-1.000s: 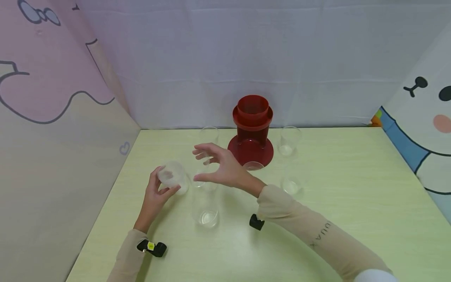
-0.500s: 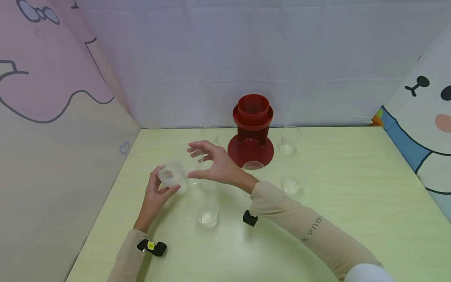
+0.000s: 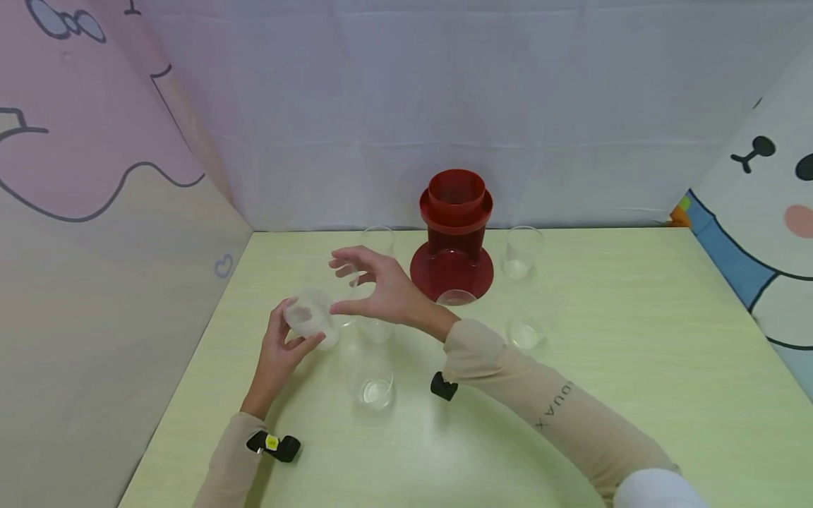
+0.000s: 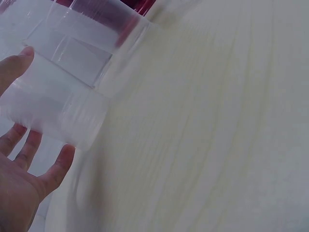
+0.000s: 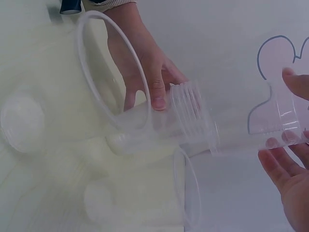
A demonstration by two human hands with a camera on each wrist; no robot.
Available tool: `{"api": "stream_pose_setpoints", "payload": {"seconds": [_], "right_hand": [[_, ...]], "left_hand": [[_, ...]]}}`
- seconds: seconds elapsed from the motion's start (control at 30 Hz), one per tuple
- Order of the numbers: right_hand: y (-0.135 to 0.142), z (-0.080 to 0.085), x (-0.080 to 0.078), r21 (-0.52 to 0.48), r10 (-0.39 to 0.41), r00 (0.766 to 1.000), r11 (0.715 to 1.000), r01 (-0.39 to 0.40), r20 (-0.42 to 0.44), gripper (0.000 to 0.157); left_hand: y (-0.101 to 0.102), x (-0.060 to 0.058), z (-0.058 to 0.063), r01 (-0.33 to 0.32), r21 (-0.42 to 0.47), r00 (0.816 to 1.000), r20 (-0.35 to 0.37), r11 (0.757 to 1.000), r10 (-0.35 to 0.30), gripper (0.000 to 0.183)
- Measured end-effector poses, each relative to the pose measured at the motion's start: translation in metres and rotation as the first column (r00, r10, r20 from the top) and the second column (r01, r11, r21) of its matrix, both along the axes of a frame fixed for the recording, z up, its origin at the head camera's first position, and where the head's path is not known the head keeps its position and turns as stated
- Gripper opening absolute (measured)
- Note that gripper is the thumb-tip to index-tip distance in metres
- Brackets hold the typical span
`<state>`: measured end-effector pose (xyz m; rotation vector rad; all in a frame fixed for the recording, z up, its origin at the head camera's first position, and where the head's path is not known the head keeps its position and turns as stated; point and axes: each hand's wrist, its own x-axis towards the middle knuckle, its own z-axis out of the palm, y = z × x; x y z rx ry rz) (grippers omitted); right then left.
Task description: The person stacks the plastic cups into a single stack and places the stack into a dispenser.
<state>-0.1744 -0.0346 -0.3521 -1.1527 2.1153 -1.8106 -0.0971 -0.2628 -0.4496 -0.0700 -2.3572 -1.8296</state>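
My left hand (image 3: 286, 349) holds a stack of nested clear plastic cups (image 3: 312, 321), tilted low over the table, with the thumb on one side and fingers on the other. My right hand (image 3: 384, 289) grips a single clear cup (image 5: 236, 130) between thumb and fingers, close beside the stack. In the right wrist view the cup lies nearly in line with the stack's ridged rims (image 5: 188, 111); whether they touch, I cannot tell. A lone clear cup (image 3: 375, 390) stands near the left hand. Another (image 3: 376, 330) stands just behind it, below my right hand.
A red stack of cup-like pieces with a wide round base (image 3: 452, 271) stands at the back middle. One clear cup (image 3: 456, 298) is in front of it, others at back left (image 3: 379, 240), back right (image 3: 524, 254) and right (image 3: 526, 331). A white curtain (image 3: 381, 127) hangs behind.
My right hand has moved left and slightly away from me with its cup, coming closer to the stack. The left hand and its stack stay in place.
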Motion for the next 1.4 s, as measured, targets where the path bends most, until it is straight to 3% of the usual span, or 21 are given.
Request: {"api": "stream_pose_setpoints", "payload": {"seconds": [0.5, 1.07, 1.4], "right_hand": [[-0.016, 0.010, -0.001, -0.017, 0.021, 1.000, 1.000, -0.021, 0.005, 0.066], [-0.036, 0.010, -0.006, 0.046, 0.033, 0.999, 0.998, -0.032, -0.015, 0.068], [-0.042, 0.009, -0.006, 0.017, 0.058, 0.998, 0.998, -0.058, -0.023, 0.067]], "left_hand": [[-0.003, 0.000, 0.001, 0.001, 0.004, 1.000, -0.015, 1.000, -0.001, 0.077], [0.000, 0.001, -0.001, 0.011, 0.025, 1.000, 0.006, 1.000, -0.011, 0.076], [0.000, 0.001, 0.000, 0.006, -0.007, 1.000, -0.014, 1.000, -0.006, 0.074]]}}
